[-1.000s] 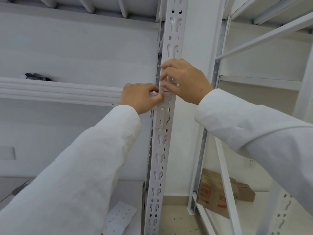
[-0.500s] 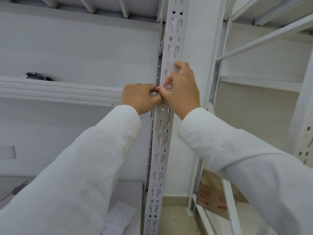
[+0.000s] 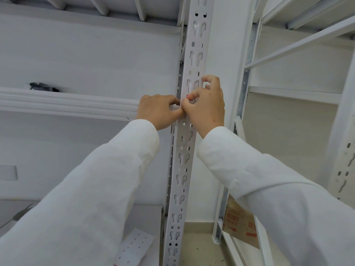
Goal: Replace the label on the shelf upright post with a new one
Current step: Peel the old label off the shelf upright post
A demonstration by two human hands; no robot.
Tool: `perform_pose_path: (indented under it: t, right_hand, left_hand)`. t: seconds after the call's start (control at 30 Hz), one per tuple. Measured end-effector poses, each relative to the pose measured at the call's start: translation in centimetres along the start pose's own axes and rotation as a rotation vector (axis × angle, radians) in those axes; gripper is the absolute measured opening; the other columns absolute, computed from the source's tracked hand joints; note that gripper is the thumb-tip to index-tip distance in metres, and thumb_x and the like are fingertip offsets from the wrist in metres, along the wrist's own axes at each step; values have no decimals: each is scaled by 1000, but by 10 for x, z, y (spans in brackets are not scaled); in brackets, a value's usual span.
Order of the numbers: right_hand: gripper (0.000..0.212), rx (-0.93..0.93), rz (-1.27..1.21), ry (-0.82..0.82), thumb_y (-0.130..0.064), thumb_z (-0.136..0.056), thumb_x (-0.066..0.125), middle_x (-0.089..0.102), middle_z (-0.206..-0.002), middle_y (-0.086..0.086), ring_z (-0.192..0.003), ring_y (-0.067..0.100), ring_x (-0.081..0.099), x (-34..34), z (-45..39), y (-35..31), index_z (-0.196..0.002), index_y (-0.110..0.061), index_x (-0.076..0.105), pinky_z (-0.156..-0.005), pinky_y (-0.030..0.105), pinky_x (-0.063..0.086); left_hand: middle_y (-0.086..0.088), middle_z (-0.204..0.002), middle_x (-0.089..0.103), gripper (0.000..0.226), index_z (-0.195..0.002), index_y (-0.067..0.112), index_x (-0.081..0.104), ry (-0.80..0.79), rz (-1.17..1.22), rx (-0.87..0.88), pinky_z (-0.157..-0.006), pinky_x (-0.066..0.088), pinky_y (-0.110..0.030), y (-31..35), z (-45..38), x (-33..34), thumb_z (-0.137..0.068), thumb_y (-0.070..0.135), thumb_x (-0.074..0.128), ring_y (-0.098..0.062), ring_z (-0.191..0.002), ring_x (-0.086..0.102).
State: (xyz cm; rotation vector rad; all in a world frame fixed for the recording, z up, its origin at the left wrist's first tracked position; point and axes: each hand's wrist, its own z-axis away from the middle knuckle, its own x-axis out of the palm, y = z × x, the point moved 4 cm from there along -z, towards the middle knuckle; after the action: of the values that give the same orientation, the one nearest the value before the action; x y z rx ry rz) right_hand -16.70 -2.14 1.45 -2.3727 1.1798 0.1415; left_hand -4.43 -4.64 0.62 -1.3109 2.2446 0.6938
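A white slotted upright post (image 3: 181,169) runs up the middle of the view. A small white label (image 3: 192,99) with a red edge and black marks sits on its face at shelf height, mostly covered by fingers. My right hand (image 3: 206,106) pinches the label against the post with thumb and forefinger. My left hand (image 3: 158,111) is closed around the post's left edge where the shelf beam meets it, touching my right thumb.
A white shelf beam (image 3: 67,104) runs left from the post, with a dark object (image 3: 43,87) on the shelf behind it. A sheet of labels (image 3: 135,248) lies on the lower shelf. A cardboard box (image 3: 240,220) stands on the floor at the right, behind a second rack (image 3: 247,73).
My right hand has shifted from lying flat over the post to a pinch on the label, fingers curling in. My left hand has stayed where it was.
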Motion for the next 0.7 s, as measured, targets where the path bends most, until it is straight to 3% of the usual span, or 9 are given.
perform_pose_path:
  t: [0.2,0.27,0.37,0.5,0.7]
  right_hand:
    - [12,-27,-21,-15,-20,-80,61,42,-136,-3,-122,17,40,-2,1,2,-72,-13,67,-82,28,35]
    - [13,-32,-26,-15,-19,-79,61,45,-134,-3,-123,18,38,-3,1,3,-69,-15,67,-95,39,38]
    - [12,-30,8,-7,-17,-78,60,49,-131,-3,-127,19,33,-4,1,4,-70,-15,69,-108,57,23]
    - [12,-33,16,1,-17,-78,61,51,-128,-4,-130,18,30,-7,1,4,-70,-13,69,-112,58,6]
    - [11,-65,13,-5,-17,-78,61,53,-126,-2,-128,19,35,-8,1,6,-70,-13,67,-112,58,12]
  left_hand:
    - [0,-94,72,37,-101,32,64,7,-4,-10,-90,34,-35,-1,0,1,-81,54,41,-21,-95,60]
    - [0,-94,71,33,-101,31,64,15,-2,-9,-90,33,-35,-1,-1,1,-85,50,43,-22,-94,60]
    - [-2,-95,72,37,-101,31,64,18,-9,-11,-89,34,-35,-1,-1,1,-83,53,42,-22,-94,60]
    - [-1,-95,72,33,-103,31,64,15,-18,-9,-90,34,-35,-1,-1,1,-85,51,43,-22,-95,60]
    - [-1,-95,71,34,-103,31,64,17,-20,-7,-88,33,-34,-1,0,1,-85,52,42,-22,-96,59]
